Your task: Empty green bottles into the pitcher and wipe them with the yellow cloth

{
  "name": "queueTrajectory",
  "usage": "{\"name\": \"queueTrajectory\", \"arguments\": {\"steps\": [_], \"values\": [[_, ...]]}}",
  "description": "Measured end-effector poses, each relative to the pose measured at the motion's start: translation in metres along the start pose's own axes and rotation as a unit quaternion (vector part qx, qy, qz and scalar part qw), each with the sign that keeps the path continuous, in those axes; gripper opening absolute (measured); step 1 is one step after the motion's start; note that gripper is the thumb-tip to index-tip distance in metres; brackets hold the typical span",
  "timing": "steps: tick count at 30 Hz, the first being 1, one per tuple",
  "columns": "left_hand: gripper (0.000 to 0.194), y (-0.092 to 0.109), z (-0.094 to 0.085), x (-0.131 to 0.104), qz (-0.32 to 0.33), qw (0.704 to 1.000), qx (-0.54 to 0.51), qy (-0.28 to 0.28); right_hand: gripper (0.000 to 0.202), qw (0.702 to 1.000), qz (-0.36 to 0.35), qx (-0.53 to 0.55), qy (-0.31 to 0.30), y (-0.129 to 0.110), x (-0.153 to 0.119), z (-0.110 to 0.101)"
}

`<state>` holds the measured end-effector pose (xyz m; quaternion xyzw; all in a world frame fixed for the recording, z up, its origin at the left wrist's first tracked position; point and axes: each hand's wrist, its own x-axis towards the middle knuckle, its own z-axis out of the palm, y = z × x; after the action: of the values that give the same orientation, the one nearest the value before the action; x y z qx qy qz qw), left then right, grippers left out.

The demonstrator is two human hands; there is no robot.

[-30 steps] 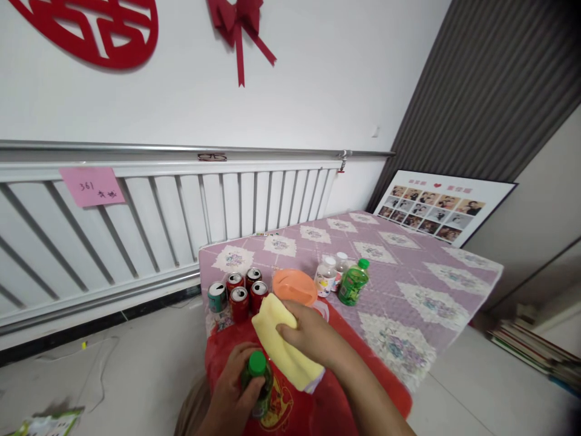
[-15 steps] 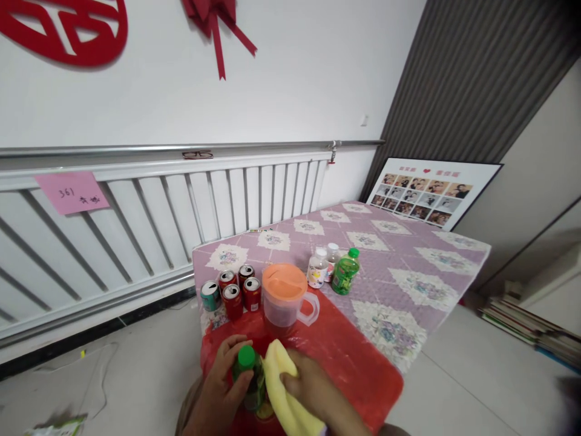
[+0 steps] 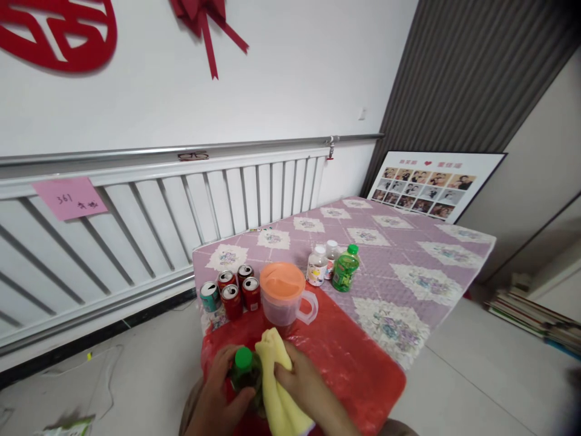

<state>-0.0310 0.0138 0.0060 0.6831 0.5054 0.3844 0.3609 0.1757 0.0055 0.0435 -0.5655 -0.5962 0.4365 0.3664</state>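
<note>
My left hand (image 3: 216, 396) grips a green-capped bottle (image 3: 245, 374) at the near edge of the table, over a red plastic sheet (image 3: 345, 363). My right hand (image 3: 305, 387) holds a yellow cloth (image 3: 275, 387) pressed against the bottle's right side. Just beyond them stands a clear jug with an orange lid (image 3: 282, 293). To its left is a cluster of several drink cans (image 3: 231, 293). To its right stand two small white bottles (image 3: 321, 261) and another green bottle (image 3: 345, 268).
The table wears a purple patterned cloth (image 3: 408, 266). A white slatted rail (image 3: 136, 218) with a pink note (image 3: 69, 197) runs behind it. A framed photo board (image 3: 431, 184) leans at the back right. Books (image 3: 535, 315) lie on the floor at right.
My right hand drew the yellow cloth back from over the jug down to the bottle in my left hand. The jug came into full view. The view shifted slightly right.
</note>
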Motion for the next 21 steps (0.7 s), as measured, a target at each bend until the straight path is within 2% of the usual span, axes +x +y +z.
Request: {"name": "queueTrajectory", "arguments": {"steps": [3,5,7,9,12,15,17,21], "values": [[0.06,0.014,-0.014,0.01,-0.015,0.994,-0.054,-0.099,0.041,0.999,0.014,-0.04,-0.02,0.013,-0.01,-0.003],[0.062,0.021,-0.02,0.016,-0.003,0.988,-0.079,-0.136,0.038,0.998,0.018,-0.059,-0.027,0.016,-0.014,-0.006],[0.062,0.024,-0.022,0.018,0.001,0.986,-0.076,-0.146,0.04,0.997,0.026,-0.069,-0.008,0.016,-0.014,-0.011],[0.064,0.021,-0.019,0.016,0.004,0.99,-0.061,-0.124,0.046,0.997,0.027,-0.059,0.035,0.01,-0.012,-0.016],[0.066,0.012,-0.009,0.009,-0.027,0.998,-0.025,-0.047,0.05,0.997,0.021,-0.004,0.071,-0.006,-0.008,-0.02],[0.057,0.007,0.001,0.002,-0.073,0.997,0.015,0.021,0.047,0.997,0.002,0.053,0.06,-0.025,-0.006,-0.015],[0.053,0.007,0.005,-0.001,-0.077,0.996,0.026,0.044,0.049,0.996,-0.014,0.072,0.051,-0.031,-0.004,-0.008],[0.05,0.008,0.0,0.001,-0.056,0.997,0.02,0.044,0.049,0.997,-0.004,0.067,0.027,-0.017,0.002,0.005]]}}
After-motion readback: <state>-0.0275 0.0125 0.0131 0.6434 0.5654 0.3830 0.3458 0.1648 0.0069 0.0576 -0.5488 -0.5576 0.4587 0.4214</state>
